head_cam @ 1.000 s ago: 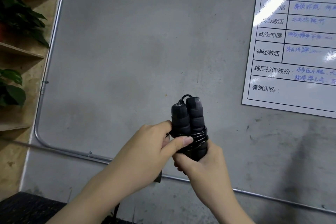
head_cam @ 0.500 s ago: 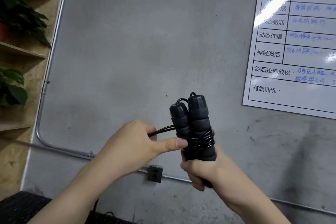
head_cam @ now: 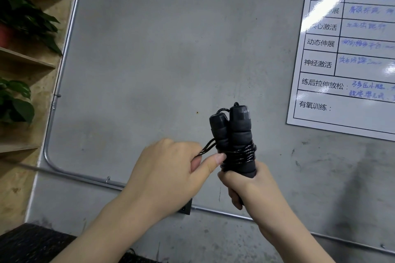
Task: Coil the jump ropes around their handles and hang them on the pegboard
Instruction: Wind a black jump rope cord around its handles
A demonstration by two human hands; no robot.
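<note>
Two black foam jump rope handles (head_cam: pixel 235 132) stand upright side by side in front of a grey wall. Shiny black rope (head_cam: pixel 241 155) is coiled around their middle in several turns. My right hand (head_cam: pixel 250 186) grips the lower ends of the handles from below. My left hand (head_cam: pixel 171 168) pinches a doubled strand of the rope (head_cam: pixel 208 146) just left of the handles, with its thumb tip touching the coil. No pegboard is in view.
A grey concrete wall (head_cam: pixel 171 49) fills the view, with a metal conduit (head_cam: pixel 70 175) running along it and a black socket (head_cam: pixel 186 208) behind my left wrist. A whiteboard chart (head_cam: pixel 346 53) hangs upper right. Wooden shelves with green plants (head_cam: pixel 23 19) stand at left.
The handles rose and shifted right in my right hand. My left hand drew back to the left, so a short doubled strand of rope now shows between it and the coil.
</note>
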